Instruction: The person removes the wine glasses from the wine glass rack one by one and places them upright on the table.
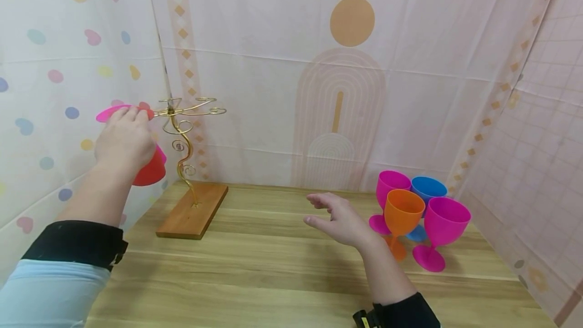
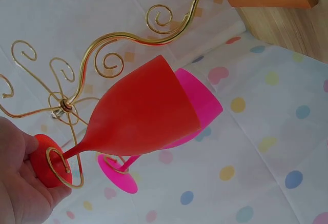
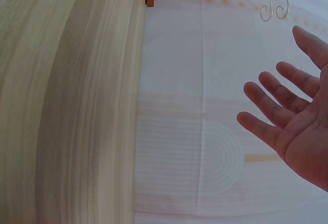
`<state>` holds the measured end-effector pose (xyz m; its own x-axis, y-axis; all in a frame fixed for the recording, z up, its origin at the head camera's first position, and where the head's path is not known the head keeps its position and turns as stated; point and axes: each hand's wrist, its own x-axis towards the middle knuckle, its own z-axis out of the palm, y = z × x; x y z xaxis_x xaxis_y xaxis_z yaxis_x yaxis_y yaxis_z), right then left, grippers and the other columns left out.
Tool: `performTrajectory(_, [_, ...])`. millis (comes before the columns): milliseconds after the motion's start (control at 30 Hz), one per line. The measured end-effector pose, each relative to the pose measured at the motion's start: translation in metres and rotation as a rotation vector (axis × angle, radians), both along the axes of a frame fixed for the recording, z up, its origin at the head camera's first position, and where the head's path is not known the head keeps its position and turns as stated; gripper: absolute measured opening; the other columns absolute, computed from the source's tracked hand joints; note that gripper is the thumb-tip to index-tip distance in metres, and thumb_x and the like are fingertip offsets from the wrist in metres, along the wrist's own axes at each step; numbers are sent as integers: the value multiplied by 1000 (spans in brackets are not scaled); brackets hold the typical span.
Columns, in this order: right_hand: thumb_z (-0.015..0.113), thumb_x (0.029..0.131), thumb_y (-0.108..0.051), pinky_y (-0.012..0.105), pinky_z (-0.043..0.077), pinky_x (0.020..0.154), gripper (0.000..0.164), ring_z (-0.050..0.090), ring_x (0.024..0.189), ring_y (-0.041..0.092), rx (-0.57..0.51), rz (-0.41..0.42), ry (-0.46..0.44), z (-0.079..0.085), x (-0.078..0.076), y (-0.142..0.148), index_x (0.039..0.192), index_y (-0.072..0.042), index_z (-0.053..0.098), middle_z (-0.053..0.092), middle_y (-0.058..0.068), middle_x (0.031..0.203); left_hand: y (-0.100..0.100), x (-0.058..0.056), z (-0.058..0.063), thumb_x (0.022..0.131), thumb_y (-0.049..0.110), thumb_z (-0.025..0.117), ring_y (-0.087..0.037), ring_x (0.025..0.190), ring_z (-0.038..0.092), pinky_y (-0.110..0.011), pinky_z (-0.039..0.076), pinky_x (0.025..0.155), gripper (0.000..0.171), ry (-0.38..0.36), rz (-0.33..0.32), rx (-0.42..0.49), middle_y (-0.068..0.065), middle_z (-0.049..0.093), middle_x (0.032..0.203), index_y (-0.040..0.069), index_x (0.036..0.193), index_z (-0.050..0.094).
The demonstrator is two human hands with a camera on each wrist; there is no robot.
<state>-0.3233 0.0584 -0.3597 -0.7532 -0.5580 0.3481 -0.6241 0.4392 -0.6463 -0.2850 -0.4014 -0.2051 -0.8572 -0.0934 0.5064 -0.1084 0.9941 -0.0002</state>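
Note:
My left hand (image 1: pixel 126 138) pinches the foot of a red goblet (image 2: pixel 138 111) at the upper left. The goblet hangs bowl-down, its stem inside a curled hook of the gold wire rack (image 2: pixel 134 36). Just behind it, a pink goblet (image 2: pixel 207 103) hangs upside down from another hook, partly covered by the red bowl. In the head view, my left hand hides most of the red stem. My right hand (image 1: pixel 342 220) hovers above the table with fingers spread and nothing in them; the right wrist view shows its palm (image 3: pixel 310 142).
The rack stands on a wooden base (image 1: pixel 193 211) at the table's left. Right of my right hand, an orange goblet (image 1: pixel 403 214), a blue goblet (image 1: pixel 428 187) and two pink goblets, one in front (image 1: pixel 446 221), stand upright close together. Printed curtains enclose the table (image 1: pixel 255 267).

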Motion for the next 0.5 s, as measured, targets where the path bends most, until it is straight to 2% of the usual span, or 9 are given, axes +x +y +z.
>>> performTrajectory(233, [74,94,-37,48,45,108,54,57,126,20,0,0,6,-1,-1,-1,142,-16,60,61,-3,138,6,-1,-1,96,4,50,-52,143,22,-61,21,118,63,27,-11,10,-38,30,151,-18,150,26])
performTrajectory(500, [74,94,-39,47,45,108,54,57,126,19,13,-8,0,-1,-1,0,142,-18,60,61,-4,138,9,0,-5,97,2,48,-51,143,25,-62,24,115,57,75,-24,25,-36,32,152,-15,149,31])
